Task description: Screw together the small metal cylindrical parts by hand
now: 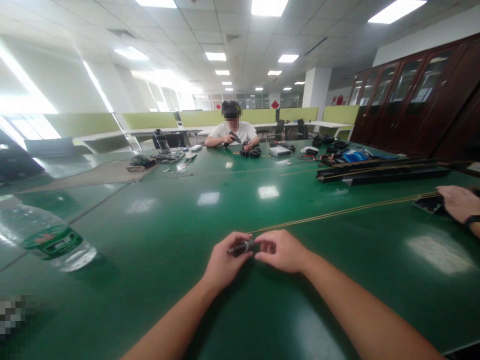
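The left forearm [174, 320] and right forearm [356, 295] are bare, smooth and slimmer towards the wrists [308, 263]; left hand [224, 260] and right hand [284, 252] equally bare

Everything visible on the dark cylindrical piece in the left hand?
The dark cylindrical piece is small, with a narrower left end and paler, metallic-looking ringing toward the right. It lies roughly sideways over the green table, held in the left hand's fingers. The right hand is at its right end; contact is unclear. Finer detail is blurred.

The left hand [224, 260] holds a dark cylindrical part [243, 246], the right hand [285, 251] just beside it
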Motion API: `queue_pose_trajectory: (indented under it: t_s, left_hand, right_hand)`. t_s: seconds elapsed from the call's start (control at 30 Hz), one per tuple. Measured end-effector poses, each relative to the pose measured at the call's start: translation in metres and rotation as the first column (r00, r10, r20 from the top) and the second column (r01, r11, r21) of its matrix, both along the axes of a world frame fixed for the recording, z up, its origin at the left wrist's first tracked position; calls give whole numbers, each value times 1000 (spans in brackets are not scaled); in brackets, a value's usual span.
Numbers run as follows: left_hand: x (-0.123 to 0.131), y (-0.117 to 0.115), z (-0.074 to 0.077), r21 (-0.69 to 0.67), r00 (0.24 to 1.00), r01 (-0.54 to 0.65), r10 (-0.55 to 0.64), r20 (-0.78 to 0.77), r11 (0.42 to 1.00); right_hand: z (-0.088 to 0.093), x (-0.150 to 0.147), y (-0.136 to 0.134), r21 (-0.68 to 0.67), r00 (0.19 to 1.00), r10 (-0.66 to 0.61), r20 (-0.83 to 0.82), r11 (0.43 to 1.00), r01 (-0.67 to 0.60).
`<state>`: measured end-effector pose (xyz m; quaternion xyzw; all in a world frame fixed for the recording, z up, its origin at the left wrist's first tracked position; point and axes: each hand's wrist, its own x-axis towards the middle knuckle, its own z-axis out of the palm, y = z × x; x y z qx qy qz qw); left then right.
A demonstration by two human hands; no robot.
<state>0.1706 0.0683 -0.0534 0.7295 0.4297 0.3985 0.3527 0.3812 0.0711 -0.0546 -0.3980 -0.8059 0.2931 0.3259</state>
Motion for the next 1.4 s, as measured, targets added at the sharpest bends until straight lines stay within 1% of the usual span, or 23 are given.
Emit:
queue_pose_trajectory:
  t_s: [0.13, 0.23, 0.33, 0.53, 0.73, 0.9, 0.97, 1.1, 1.2, 1.3, 1.4]
  left_hand:
    - [1, 0, 3, 11, 998, -56, 57, -24, 998]
    - [3, -2, 3, 7, 1000, -29, 29, -2, 1000]
    - [3, -2, 1, -33, 1000, 17, -17, -8, 999]
    - [2, 1, -3, -96, 997, -24, 32, 75, 995]
    - [2, 3, -2, -42, 998, -64, 65, 25, 997]
    - [0, -2, 4, -23, 999, -43, 43, 22, 999]
    - [-1, -3, 6, -27, 999, -43, 43, 10, 999]
    - [-4, -4, 5, -7, 998, -56, 56, 4, 998]
    - [-6, -3, 3, 45, 997, -79, 80, -16, 996]
    - [-7, -1, 1, 95, 996, -81, 85, -36, 992]
    - [-7, 2, -1, 134, 996, -49, 59, -65, 990]
  right_hand:
    - [3, -3, -3, 44, 999, -8, 33, 999, 6]
    - [4, -2, -4, 67, 999, 6, 47, 998, -9]
    - [5, -2, -5, 73, 998, 27, 49, 997, -31]
    - [7, -3, -4, 56, 999, 44, 30, 997, -46]
    - [2, -2, -3, -33, 1000, 10, -2, 999, -10]
    - [-3, -1, -4, -142, 985, -118, -123, 985, 100]
    - [-3, -1, -5, -172, 987, -88, -135, 983, 64]
    - [0, -3, -7, -192, 987, -78, -139, 980, 50]
    - [1, -2, -7, -165, 991, -60, -117, 986, 40]
    - [-1, 0, -5, -136, 988, -92, -122, 988, 76]
    - [-5, 1, -2, -138, 983, -134, -129, 984, 116]
